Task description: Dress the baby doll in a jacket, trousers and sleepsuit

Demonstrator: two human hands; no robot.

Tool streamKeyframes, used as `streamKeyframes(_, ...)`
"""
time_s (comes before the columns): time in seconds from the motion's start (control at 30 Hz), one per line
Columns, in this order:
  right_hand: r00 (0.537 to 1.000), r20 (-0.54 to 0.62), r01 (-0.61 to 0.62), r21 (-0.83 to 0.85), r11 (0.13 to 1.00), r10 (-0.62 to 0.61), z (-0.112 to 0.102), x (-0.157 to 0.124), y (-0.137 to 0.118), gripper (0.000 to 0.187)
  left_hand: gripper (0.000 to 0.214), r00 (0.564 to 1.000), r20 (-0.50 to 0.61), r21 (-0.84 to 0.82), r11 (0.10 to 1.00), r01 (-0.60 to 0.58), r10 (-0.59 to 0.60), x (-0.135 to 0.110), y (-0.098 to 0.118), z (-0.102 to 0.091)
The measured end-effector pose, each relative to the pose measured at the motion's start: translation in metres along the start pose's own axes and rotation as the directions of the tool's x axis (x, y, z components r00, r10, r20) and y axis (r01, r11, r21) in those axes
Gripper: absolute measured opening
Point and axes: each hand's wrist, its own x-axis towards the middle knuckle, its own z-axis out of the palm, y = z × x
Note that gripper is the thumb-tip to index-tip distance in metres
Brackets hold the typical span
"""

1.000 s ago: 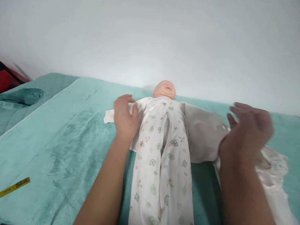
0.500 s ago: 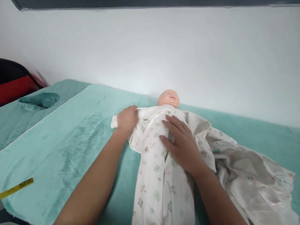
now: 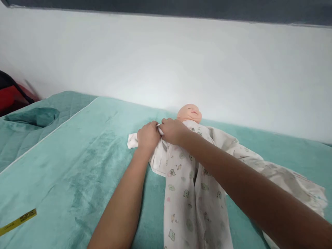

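Observation:
A baby doll lies on its back with its head toward the wall, a white printed baby garment spread over its body and reaching down toward me. My left hand is closed around the garment's sleeve at the doll's shoulder side, and the white cuff sticks out to the left of it. Right beside it, my right hand pinches the sleeve's upper edge close to the doll's neck. A short stretch of white cloth shows between the two hands. The doll's arm is hidden.
More white printed cloth lies crumpled to the right of the doll. All this rests on a teal padded bed cover with a face hole at the left. A yellow strip lies lower left; a red and black item stands beyond.
My right hand has left the garment's chest and moved up and left to the sleeve, where it now grips cloth beside my left hand. The left hand keeps its hold on the sleeve.

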Motion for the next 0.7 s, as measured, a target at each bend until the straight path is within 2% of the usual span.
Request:
streamKeyframes(0.1,0.997,0.066,0.051,-0.039,0.998,-0.049,0.004,0.016,0.002,0.031,0.040,1.000,0.000,-0.027,1.000,-0.002,0.002,0.000,-0.001,-0.001)
streamKeyframes(0.2,0.996,0.077,0.051,-0.032,0.998,-0.048,0.003,0.013,0.003,0.037,0.041,1.000,0.002,-0.049,0.999,-0.002,0.002,-0.001,0.001,-0.004)
streamKeyframes(0.37,0.996,0.080,0.036,-0.082,0.996,-0.030,-0.019,-0.005,0.013,0.042,0.040,0.996,-0.080,-0.141,0.989,-0.037,0.026,-0.007,0.004,-0.013)
streamKeyframes(0.47,0.998,0.051,-0.022,-0.145,0.989,0.029,-0.034,-0.018,0.027,0.040,0.042,0.992,-0.122,-0.172,0.985,-0.025,0.004,-0.010,0.005,-0.018)
streamKeyframes(0.57,0.997,0.014,-0.066,-0.162,0.985,0.069,-0.040,-0.031,0.040,0.036,0.043,0.998,-0.058,-0.170,0.985,0.007,-0.017,-0.009,0.002,-0.018)
streamKeyframes(0.7,0.998,-0.006,-0.068,-0.139,0.988,0.068,-0.038,-0.040,0.043,0.035,0.049,0.998,0.068,-0.206,0.979,0.010,0.004,-0.004,-0.007,-0.016)
